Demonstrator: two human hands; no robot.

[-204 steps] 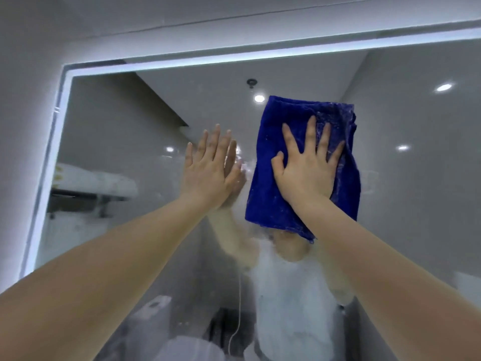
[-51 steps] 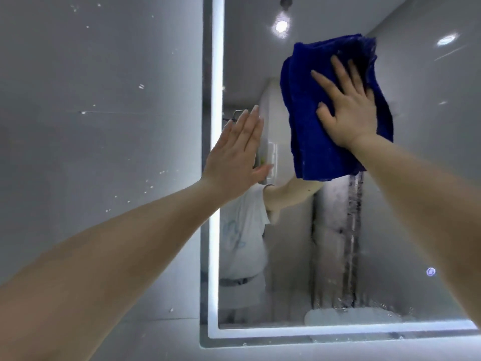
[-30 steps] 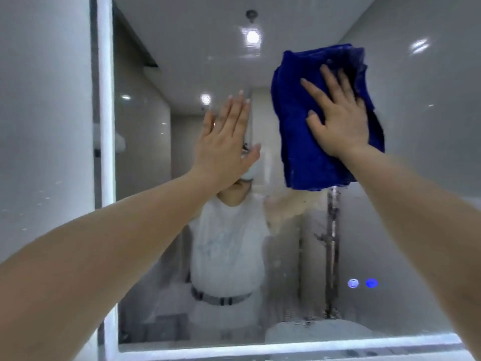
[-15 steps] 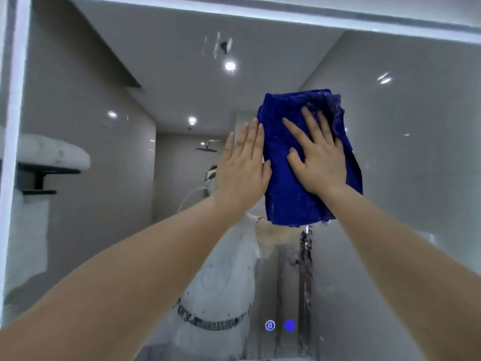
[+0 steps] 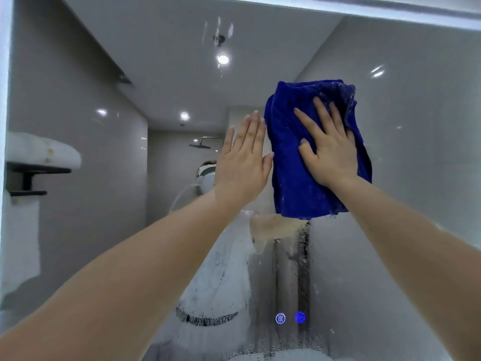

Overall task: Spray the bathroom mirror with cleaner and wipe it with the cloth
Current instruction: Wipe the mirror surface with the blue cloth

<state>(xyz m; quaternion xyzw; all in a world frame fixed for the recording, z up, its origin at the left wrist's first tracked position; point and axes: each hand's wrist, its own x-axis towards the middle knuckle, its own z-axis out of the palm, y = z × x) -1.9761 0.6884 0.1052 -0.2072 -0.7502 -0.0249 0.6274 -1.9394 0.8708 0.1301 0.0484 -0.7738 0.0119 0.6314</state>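
Wiping stage in progress. The right hand [image 5: 329,149] lies flat with fingers spread, pressing the folded blue cloth [image 5: 312,152] against the upper middle of the bathroom mirror [image 5: 416,126]. The left hand [image 5: 243,162] is open and empty, fingers together, palm toward the glass just beside the cloth's left edge; whether it touches the glass cannot be told.

Change noted: over the last two seconds the cloth has been carried from the mirror's lower left corner region across and upward to the central upper zone, the left hand travelling with it. In the last half second both hands hold roughly the same position on the glass.

Condition of surface: the glass around and above the cloth reads clear, apart from a few smears near the reflected ceiling light [image 5: 222,59]. Below the cloth, droplets and vertical run streaks [image 5: 303,256] remain, extending down past the two lit touch icons [image 5: 290,318].

Judgement: spraying appears complete; no spray bottle is in view. The lower central section still needs passes, as run-off will likely dry to marks.
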